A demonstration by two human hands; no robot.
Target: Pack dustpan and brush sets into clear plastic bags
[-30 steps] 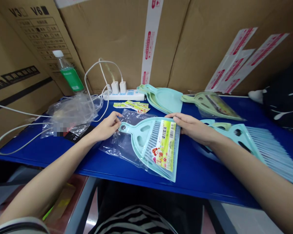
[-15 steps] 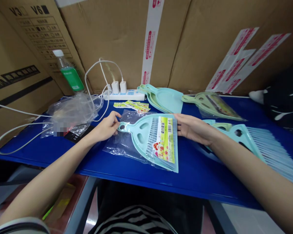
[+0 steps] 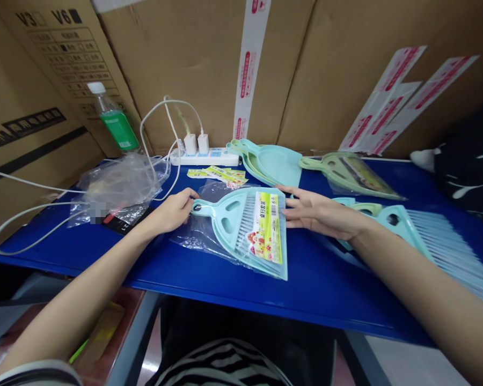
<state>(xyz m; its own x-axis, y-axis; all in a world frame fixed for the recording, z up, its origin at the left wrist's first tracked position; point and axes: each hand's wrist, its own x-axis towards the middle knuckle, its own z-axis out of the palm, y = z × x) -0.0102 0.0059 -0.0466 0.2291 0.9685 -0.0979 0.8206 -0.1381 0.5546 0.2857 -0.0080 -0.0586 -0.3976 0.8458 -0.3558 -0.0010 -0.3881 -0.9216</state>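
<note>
A light blue dustpan (image 3: 224,213) with a matching brush (image 3: 243,228) on it lies in front of me, its handle toward the left. A yellow and white label card (image 3: 269,228) rests over the bristles. A clear plastic bag (image 3: 189,236) spreads under and around the set; how far it covers the set is hard to tell. The fingers of my left hand (image 3: 175,212) are closed at the handle's ring end, thumb partly hidden. My right hand (image 3: 320,214) has its fingers stretched and apart, the tips against the dustpan's wide right edge.
Stacked dustpans (image 3: 279,163) and a bagged green set (image 3: 354,174) lie at the back. Several brushes (image 3: 446,241) are under and beyond my right forearm. Label cards (image 3: 217,174), a power strip (image 3: 221,157), cables, crumpled plastic bags (image 3: 121,179) and a bottle (image 3: 118,126) are at back left.
The dustpan set has slid slightly left, with more of it inside the bag outline. My right hand has followed it left, and its fingers have spread apart.
</note>
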